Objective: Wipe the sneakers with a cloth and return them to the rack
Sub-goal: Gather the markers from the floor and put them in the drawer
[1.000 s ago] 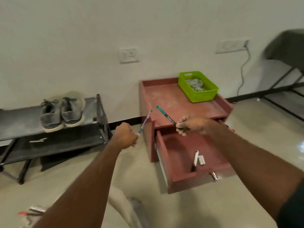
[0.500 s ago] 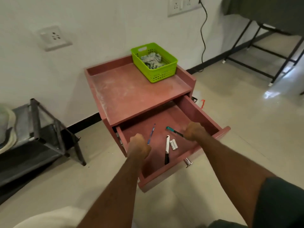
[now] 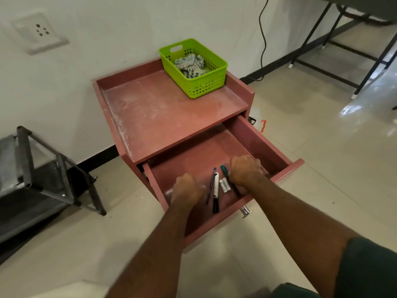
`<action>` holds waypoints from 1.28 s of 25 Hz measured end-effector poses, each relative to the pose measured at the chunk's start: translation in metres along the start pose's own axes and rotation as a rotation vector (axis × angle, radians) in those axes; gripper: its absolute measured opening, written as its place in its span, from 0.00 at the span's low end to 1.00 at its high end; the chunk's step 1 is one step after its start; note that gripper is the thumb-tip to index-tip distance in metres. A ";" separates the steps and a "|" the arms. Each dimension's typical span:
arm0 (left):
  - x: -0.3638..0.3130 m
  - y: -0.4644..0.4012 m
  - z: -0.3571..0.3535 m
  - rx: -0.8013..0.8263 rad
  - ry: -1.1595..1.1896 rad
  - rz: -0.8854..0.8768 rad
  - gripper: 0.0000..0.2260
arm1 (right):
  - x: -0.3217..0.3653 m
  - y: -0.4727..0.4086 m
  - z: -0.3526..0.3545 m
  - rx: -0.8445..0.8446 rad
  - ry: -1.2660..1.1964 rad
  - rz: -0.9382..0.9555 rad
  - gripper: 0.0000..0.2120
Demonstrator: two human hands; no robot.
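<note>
1. Looking down through the head view at a red desk (image 3: 161,117) standing against a white wall, with its drawer (image 3: 264,143) pulled wide open toward the camera
2. Reaching the left grip (image 3: 188,190) into the front left of the drawer, knuckles up, fingers curling under and out of sight; sitting just beside a blue pen (image 3: 212,179), and not being able to tell whether pinching it or merely touching it
3. Reaching the right grip (image 3: 245,171) into the front right of the drawer, fingers also curling under; overlapping a teal pen (image 3: 223,168) whose cap is poking out on the grip's left, and again not being able to tell whether pinching it or spread loose above it
4. Seeing a black-and-white marker (image 3: 216,190) and two small batteries (image 3: 225,185) lying on the drawer floor between the two pens
5. Finding the cloth (image 3: 189,65) lying crumpled inside a green basket (image 3: 204,87) at the back right corner of the desk top, well apart from both grips
6. Finding the rack (image 3: 24,155) standing on the floor at the left, near the desk, only its dark metal end frame and shelves showing
7. Noting a wall socket (image 3: 39,32) at upper left and a black cable (image 3: 262,39) hanging down the wall behind the basket
</note>
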State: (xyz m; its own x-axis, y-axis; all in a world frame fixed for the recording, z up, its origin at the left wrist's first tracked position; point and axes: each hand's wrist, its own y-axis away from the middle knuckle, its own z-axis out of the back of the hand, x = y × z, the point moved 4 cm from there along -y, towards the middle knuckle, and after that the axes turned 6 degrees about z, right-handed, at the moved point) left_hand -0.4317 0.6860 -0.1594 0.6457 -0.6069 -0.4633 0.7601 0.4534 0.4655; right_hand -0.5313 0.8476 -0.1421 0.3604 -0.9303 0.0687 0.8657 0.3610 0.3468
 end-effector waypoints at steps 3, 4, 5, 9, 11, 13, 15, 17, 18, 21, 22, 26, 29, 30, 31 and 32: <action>0.003 0.011 0.049 -0.064 -0.006 -0.152 0.27 | 0.030 0.000 0.033 -0.199 -0.042 0.207 0.20; 0.006 0.016 0.066 -0.076 -0.045 -0.178 0.29 | 0.041 0.002 0.043 -0.260 -0.054 0.255 0.21; 0.012 0.024 0.088 -0.110 -0.078 -0.192 0.29 | 0.054 0.004 0.053 -0.319 -0.063 0.290 0.22; 0.055 0.061 0.176 -0.308 -0.032 -0.134 0.23 | 0.128 0.021 0.083 -0.465 -0.035 0.411 0.26; 0.087 0.086 0.220 -0.396 -0.047 -0.117 0.25 | 0.181 0.041 0.101 -0.540 -0.024 0.519 0.26; 0.127 0.115 0.261 -0.486 -0.091 -0.079 0.25 | 0.238 0.065 0.114 -0.577 -0.005 0.643 0.27; 0.170 0.138 0.293 -0.547 -0.154 -0.037 0.25 | 0.291 0.087 0.119 -0.573 -0.003 0.743 0.26; 0.223 0.167 0.321 -0.607 -0.176 0.031 0.25 | 0.354 0.110 0.118 -0.556 -0.003 0.851 0.25; 0.252 0.181 0.331 -0.633 -0.180 0.069 0.26 | 0.387 0.122 0.116 -0.541 0.004 0.900 0.25; 0.341 0.214 0.346 -0.650 -0.163 0.201 0.27 | 0.482 0.156 0.095 -0.473 0.021 1.017 0.27; 0.376 0.225 0.347 -0.654 -0.136 0.261 0.27 | 0.516 0.169 0.080 -0.444 0.032 1.066 0.28; 0.511 0.257 0.329 -0.695 -0.015 0.502 0.26 | 0.618 0.216 -0.021 -0.249 -0.063 1.209 0.23; 0.611 0.265 0.274 -0.576 0.036 0.703 0.26 | 0.664 0.240 -0.110 -0.030 0.070 1.247 0.19; 0.638 0.263 0.254 -0.531 0.072 0.753 0.27 | 0.677 0.243 -0.136 0.039 0.128 1.263 0.18; 0.659 0.260 0.235 -0.503 0.116 0.800 0.26 | 0.686 0.242 -0.158 0.095 0.168 1.271 0.18; 0.675 0.258 0.220 -0.495 0.174 0.858 0.26 | 0.695 0.240 -0.176 0.133 0.196 1.283 0.18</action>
State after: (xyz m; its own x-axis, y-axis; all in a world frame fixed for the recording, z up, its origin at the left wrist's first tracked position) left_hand 0.1847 0.2493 -0.1862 0.9607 0.1377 -0.2408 -0.0477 0.9371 0.3458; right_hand -0.0120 0.2996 -0.1762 0.9535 0.0995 0.2846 -0.1677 0.9595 0.2265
